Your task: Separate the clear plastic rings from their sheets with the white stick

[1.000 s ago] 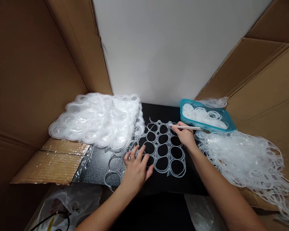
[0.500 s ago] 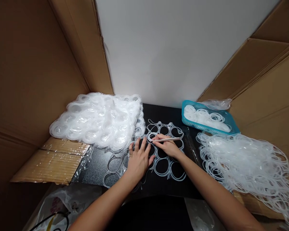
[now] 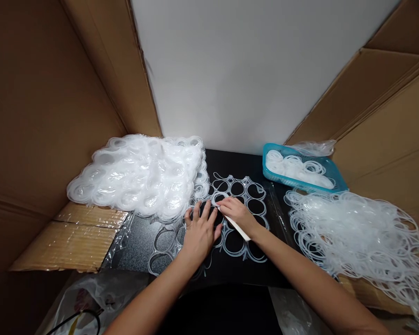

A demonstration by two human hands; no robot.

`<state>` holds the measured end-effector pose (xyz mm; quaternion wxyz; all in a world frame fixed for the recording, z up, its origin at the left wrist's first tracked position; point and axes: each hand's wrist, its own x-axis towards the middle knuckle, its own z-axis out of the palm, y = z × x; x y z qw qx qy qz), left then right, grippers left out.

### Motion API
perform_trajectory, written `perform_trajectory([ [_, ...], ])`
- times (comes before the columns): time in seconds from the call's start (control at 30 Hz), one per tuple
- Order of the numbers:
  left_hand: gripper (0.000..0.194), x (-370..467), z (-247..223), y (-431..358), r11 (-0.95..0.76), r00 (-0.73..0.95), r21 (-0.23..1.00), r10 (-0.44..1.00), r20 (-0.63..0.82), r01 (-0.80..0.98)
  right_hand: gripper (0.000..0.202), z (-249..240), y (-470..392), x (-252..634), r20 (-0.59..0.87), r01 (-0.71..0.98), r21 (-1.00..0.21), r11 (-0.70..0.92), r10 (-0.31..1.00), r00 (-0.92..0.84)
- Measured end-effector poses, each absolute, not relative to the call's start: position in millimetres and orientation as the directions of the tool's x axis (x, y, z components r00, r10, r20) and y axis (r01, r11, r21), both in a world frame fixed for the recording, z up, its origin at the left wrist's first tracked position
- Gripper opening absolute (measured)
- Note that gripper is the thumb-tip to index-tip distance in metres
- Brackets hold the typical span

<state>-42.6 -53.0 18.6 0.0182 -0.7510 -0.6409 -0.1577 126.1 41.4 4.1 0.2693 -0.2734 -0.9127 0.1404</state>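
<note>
1. Your right hand (image 3: 240,216) grasped the stick (image 3: 239,229), long axis slanting toward the wrist.
2. Your left hand (image 3: 199,231) lay spread, gripping nothing.
3. The ring sheet (image 3: 246,196) lay on the surface (image 3: 220,160) beneath both hands, the right nearer its middle.

Back wall (image 3: 258,56): pale, plain, straight ahead, softly shaded toward the middle!
Left cardboard (image 3: 38,116): tall, brown, deep in gloom.
Right cardboard (image 3: 387,111): creased, angling in toward the wall.
Tabletop (image 3: 230,159): black, running right up to it!
</note>
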Motion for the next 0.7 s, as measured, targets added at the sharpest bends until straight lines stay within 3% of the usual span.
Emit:
perform_trajectory([
  [0.07,0.037,-42.9,17.4,-53.7,-0.177,0.124,0.183,0.955,0.268,0.967,0.026,9.4,50.9,137.0,0.491,0.564,-0.345,0.75,0.656,-0.573],
  [0.13,0.036,-43.4,17.0,-54.0,-0.178,0.121,0.194,0.955,0.271,0.965,0.027,21.7,63.5,157.1,0.584,0.716,-0.365,0.596,0.745,-0.322],
  [0.23,0.032,-44.0,22.2,-52.1,-0.191,0.128,0.219,0.953,0.275,0.957,0.024,47.3,72.1,190.7,0.613,0.81,-0.486,0.328,0.788,0.049],
  [0.3,0.025,-43.3,32.7,-48.8,-0.21,0.127,0.268,0.947,0.295,0.94,0.023,64.1,63.4,203.2,0.519,0.761,-0.599,0.25,0.845,0.131],
  [0.37,0.025,-41.0,48.5,-44.8,-0.269,0.133,0.386,0.93,0.344,0.882,0.027,78.8,43.7,203.5,0.318,0.622,-0.753,0.218,0.946,0.054],
  [0.47,0.053,-34.0,74.8,-40.7,-0.373,0.172,0.722,0.925,0.34,0.583,0.035,97.8,6.5,189.0,-0.059,0.266,-0.964,0.007,0.969,-0.24],
  [0.5,0.063,-31.0,82.1,-40.4,-0.334,0.209,0.847,0.94,0.27,0.413,0.037,103.5,-4.5,183.6,-0.146,0.152,-0.983,-0.101,0.934,-0.327],
  [0.57,0.07,-25.3,93.2,-41.8,-0.077,0.341,0.996,0.938,0.055,0.051,0.04,113.5,-21.1,176.6,-0.237,-0.019,-0.962,-0.272,0.871,-0.43],
  [0.63,0.066,-21.2,100.2,-45.4,0.257,0.486,0.945,0.864,-0.131,-0.202,0.042,121.2,-30.2,176.3,-0.267,-0.117,-0.93,-0.349,0.858,-0.438],
  [0.7,0.062,-19.8,105.9,-49.8,0.448,0.554,0.83,0.805,-0.213,-0.332,0.042,126.5,-33.9,181.5,-0.279,-0.171,-0.912,-0.374,0.867,-0.412],
])
